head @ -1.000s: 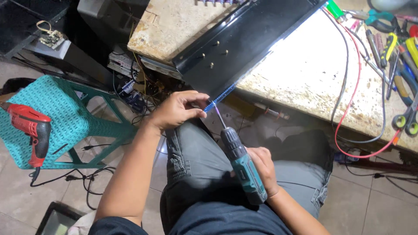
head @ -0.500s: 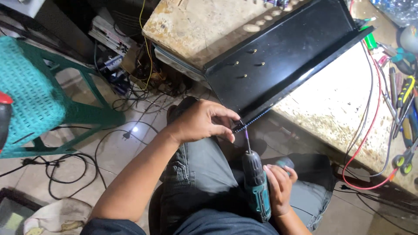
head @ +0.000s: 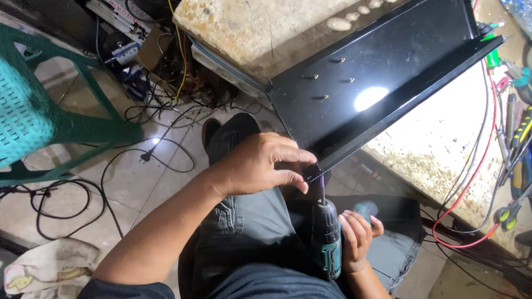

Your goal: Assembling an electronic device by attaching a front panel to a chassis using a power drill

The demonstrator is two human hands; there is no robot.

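A glossy black metal panel (head: 377,83) lies on a worn stone-topped table (head: 260,27), its near corner jutting over the table edge above my lap. My left hand (head: 260,163) pinches that corner with fingers and thumb. My right hand (head: 354,235) grips a teal and black cordless drill (head: 327,238) upright over my lap. Its bit (head: 322,191) points up and meets the underside of the panel's front lip right beside my left fingertips. Several small screw heads dot the panel's face.
A teal plastic stool (head: 39,105) stands at the left over tangled black cables (head: 133,149) on the tiled floor. A crumpled cloth (head: 50,268) lies bottom left. Red and black wires (head: 471,194), screwdrivers and pliers (head: 515,149) crowd the table's right side.
The view has closed in on the panel's corner. My left hand has shifted onto the corner and the drill has turned upright, its bit now against the panel's lip.
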